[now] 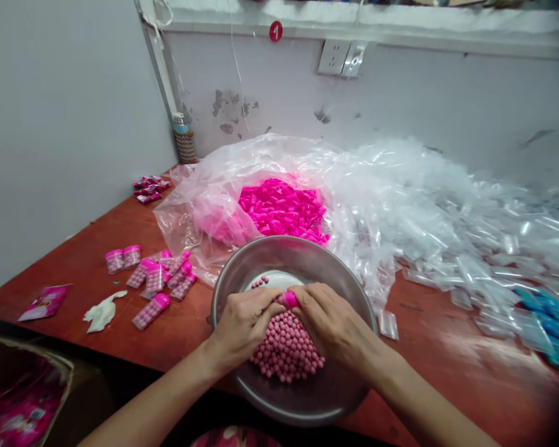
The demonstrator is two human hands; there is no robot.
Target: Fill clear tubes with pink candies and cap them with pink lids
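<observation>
Over a metal bowl, both hands meet at a small clear container with a bright pink cap. My left hand is closed around the container's body, which its fingers mostly hide. My right hand has its fingers pressed on the pink cap. Below them, a heap of small pink balls lies in the bowl, and a few more sit near its far side. To the left, several filled containers with pink caps lie on the red table.
A clear plastic bag holds many pink caps behind the bowl. Clear empty containers are heaped at right, beside blue pieces. At left are a pink packet, a white scrap and a cardboard box of pink packets.
</observation>
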